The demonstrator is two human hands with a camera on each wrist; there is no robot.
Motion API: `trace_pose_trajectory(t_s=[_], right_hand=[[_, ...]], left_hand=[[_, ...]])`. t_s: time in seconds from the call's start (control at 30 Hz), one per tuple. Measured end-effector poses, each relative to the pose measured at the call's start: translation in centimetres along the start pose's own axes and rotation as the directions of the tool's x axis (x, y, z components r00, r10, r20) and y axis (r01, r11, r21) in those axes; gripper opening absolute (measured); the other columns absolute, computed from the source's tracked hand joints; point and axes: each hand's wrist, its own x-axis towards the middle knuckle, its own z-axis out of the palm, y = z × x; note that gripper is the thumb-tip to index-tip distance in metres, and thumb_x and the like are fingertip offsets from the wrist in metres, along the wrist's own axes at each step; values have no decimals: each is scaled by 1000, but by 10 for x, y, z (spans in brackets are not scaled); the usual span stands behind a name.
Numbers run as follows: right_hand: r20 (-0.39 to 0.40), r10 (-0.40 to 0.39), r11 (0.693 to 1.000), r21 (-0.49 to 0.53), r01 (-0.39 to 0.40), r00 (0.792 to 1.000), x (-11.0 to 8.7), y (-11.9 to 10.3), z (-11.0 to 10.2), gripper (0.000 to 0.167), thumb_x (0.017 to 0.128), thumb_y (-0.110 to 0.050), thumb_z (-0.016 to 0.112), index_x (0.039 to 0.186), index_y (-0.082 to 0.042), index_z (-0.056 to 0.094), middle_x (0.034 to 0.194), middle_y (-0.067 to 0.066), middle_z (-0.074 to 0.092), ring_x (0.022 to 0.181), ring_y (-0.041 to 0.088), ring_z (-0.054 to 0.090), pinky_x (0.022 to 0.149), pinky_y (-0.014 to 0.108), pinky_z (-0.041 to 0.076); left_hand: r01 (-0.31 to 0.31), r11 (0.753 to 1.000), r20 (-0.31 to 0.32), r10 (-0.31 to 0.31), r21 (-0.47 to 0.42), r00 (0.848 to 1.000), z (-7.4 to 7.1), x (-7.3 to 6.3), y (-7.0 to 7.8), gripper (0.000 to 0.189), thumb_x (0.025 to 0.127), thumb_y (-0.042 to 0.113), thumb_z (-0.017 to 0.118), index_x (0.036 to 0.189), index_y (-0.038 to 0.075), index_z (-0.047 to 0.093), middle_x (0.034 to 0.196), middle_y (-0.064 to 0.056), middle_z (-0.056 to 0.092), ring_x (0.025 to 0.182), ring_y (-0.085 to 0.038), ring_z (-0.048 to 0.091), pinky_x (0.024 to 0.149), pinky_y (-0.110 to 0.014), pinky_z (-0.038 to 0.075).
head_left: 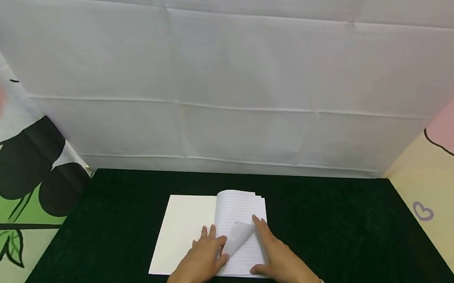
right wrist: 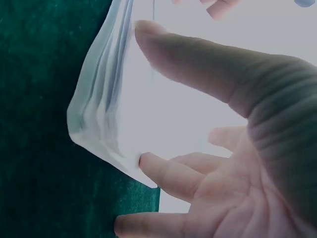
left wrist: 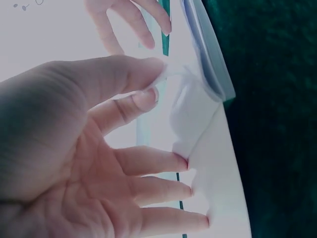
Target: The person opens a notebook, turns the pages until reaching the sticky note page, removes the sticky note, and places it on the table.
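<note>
An open notebook (head_left: 241,207) lies on the dark green cloth, a plain white side at left and lined pages at right. One page (head_left: 238,236) is lifted and folded over near the middle. My left hand (head_left: 201,258) pinches this page between thumb and index finger; its other fingers (left wrist: 158,186) are spread against the paper. On the right half of the notebook rests my right hand (head_left: 284,261), fingers spread. Its thumb (right wrist: 183,59) lies along the lined sheet near the stacked page edges (right wrist: 101,94).
Dark green cloth (head_left: 118,222) covers the table around the notebook. A white sheet (head_left: 228,132) hangs behind it. Printed cloths with cartoon shapes hang at the left (head_left: 21,161) and right (head_left: 446,192).
</note>
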Motion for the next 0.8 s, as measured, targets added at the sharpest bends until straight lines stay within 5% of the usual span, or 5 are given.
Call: trace_pose_trajectory(t_s=[0.2,0.33,0.5,0.63,0.8], right_hand=[[2,-12,1000,6,12,1000,0,-1,3,134,64,-13,94,163,-22,4,162,23,33,125,39,59,105,60,47],[41,-19,1000,-13,20,999,-1,-1,1,129,61,-13,95,162,-16,15,155,26,43,113,32,62,96,57,52],[94,-21,999,-37,25,995,-1,0,0,107,63,-16,95,153,-12,38,159,26,37,131,43,55,107,62,44],[115,-1,999,-48,7,993,0,-2,-1,99,65,-17,93,151,-12,43,160,24,37,142,46,44,112,64,38],[111,11,998,-63,-4,994,1,-4,-1,96,65,-15,93,149,-11,45,159,23,40,143,45,44,112,63,38]], left_hand=[[74,997,-116,-77,-37,990,-1,0,3,39,87,20,76,117,-2,69,137,-37,57,131,-63,46,98,-75,43],[104,994,-174,-109,-42,979,-3,2,2,39,85,20,78,115,-3,69,135,-32,60,127,-61,51,101,-72,43],[191,980,-218,-198,-52,956,-12,3,-8,38,86,22,78,113,-3,70,134,-27,64,123,-57,57,98,-70,47],[289,956,-239,-291,-47,926,-22,3,-18,36,87,22,77,112,-2,69,120,-26,71,104,-48,70,83,-63,56],[347,938,-284,-337,-15,898,-32,1,-32,47,87,22,75,124,-6,65,129,-30,65,126,-56,55,103,-74,40]])
